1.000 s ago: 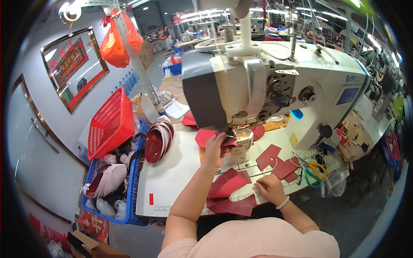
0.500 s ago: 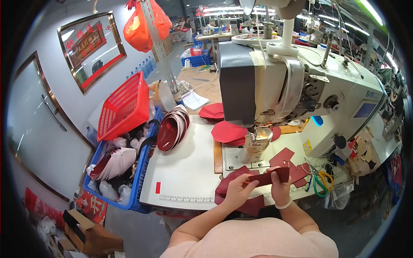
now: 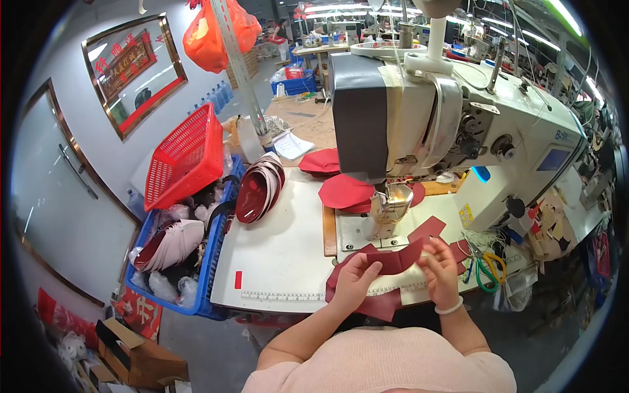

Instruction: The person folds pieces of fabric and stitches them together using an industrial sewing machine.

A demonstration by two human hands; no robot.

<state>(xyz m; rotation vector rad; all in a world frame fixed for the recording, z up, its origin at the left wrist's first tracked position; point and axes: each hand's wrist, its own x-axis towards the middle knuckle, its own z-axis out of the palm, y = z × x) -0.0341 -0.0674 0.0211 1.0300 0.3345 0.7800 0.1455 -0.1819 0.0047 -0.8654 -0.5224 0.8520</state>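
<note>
A dark red leather strip [image 3: 392,261] stretches between my two hands, just in front of the sewing machine [image 3: 419,124]. My left hand [image 3: 354,278] pinches its left end, thumb on top. At the other end, the fingers of my right hand [image 3: 440,272] are closed on the strip's raised edge. Below the strip, more dark red leather pieces [image 3: 377,306] lie along the table's front edge. Flat red pieces [image 3: 426,228] rest beside the machine's needle area [image 3: 392,203]. Rounded red pieces [image 3: 347,191] are stacked behind and left of the needle area.
Nested shoe uppers [image 3: 258,190] stand on the white tabletop [image 3: 288,236]. A blue crate [image 3: 213,288] with bagged items and a red basket [image 3: 187,160] are at the left. Scissors [image 3: 490,270] and tangled thread [image 3: 481,243] lie at the right.
The strip has turned and opened out flatter between my hands. My right hand has moved slightly right and its grip has shifted to the strip's end. The view has tilted slightly.
</note>
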